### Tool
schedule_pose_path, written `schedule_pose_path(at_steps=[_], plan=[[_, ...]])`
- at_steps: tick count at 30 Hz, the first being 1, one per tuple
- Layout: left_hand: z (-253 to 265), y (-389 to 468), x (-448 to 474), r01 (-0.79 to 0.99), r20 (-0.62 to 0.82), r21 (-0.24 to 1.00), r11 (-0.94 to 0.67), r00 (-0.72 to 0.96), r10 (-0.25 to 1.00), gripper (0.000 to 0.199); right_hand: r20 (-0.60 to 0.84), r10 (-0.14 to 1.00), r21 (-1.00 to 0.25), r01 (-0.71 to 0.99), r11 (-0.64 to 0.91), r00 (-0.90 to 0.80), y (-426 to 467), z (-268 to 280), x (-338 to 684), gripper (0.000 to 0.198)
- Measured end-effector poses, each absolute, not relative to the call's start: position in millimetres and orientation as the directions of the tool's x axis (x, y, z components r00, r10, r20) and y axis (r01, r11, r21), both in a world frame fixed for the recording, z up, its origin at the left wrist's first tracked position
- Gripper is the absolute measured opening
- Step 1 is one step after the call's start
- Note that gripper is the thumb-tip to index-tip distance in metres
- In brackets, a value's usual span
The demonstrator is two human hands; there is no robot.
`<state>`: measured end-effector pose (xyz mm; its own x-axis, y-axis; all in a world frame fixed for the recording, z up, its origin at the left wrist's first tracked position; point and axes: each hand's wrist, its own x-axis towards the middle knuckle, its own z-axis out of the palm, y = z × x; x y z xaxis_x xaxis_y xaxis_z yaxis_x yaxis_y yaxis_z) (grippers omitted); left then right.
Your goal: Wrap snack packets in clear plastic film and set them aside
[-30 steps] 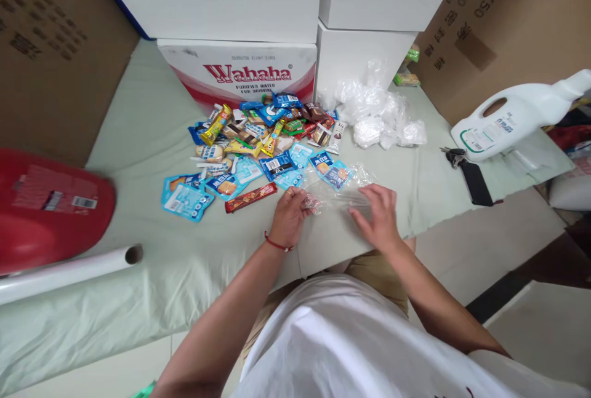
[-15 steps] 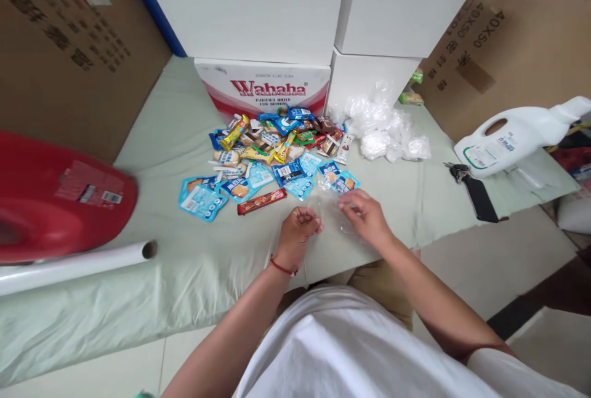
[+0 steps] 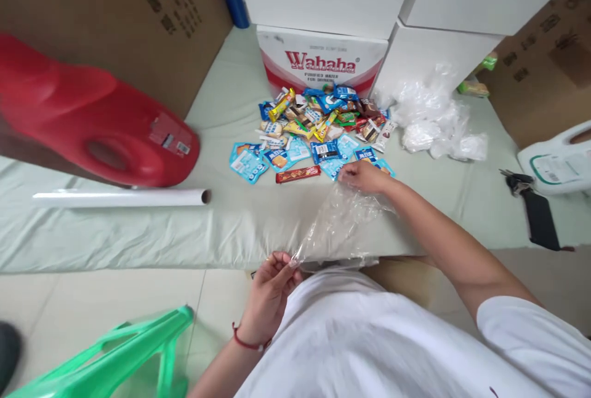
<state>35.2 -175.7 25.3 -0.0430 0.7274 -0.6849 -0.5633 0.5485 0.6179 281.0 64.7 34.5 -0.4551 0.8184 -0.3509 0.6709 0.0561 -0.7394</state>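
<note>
A clear plastic bag is stretched between my two hands, over the table's front edge. My left hand, with a red cord on its wrist, pinches one corner of it close to my body. Farther up, my right hand grips the bag's other end, right beside the blue snack packets. Beyond lies a heap of small wrapped snacks. A red snack bar rests in front of the heap, with flat light-blue packets to its left. A pile of crumpled clear bags is at the right.
A Wahaba-like printed "Wahaha" carton stands behind the snacks. On the left are a red jug and a white tube. Keys with a black case and a white bottle lie right. A green stool stands below.
My hands have moved apart: the left came down toward my body, the right went forward, and the clear bag is now spread out between them. The view has shifted left.
</note>
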Motion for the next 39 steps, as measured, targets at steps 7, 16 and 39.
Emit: schedule_pose_path(at_steps=[7, 16, 39], plan=[[13.0, -207.5, 19.2, -0.449, -0.628, 0.772, 0.45, -0.425, 0.652, 0.046, -0.39, 0.698, -0.464, 0.783, 0.415, -0.601, 81.6, 37.2, 219.8, 0.028], [50.2, -156.5, 57.9, 0.609, 0.398, 0.755, -0.245, -0.129, 0.908, 0.02, -0.483, 0.7, -0.303, 0.851, 0.43, -0.526, 84.8, 47.7, 204.1, 0.03], [-2.7, -59.7, 66.2, 0.536, -0.055, 0.804, 0.259, -0.367, 0.929, 0.011, -0.482, 0.632, -0.557, 0.769, 0.313, -0.606, 76.1, 42.4, 250.2, 0.045]])
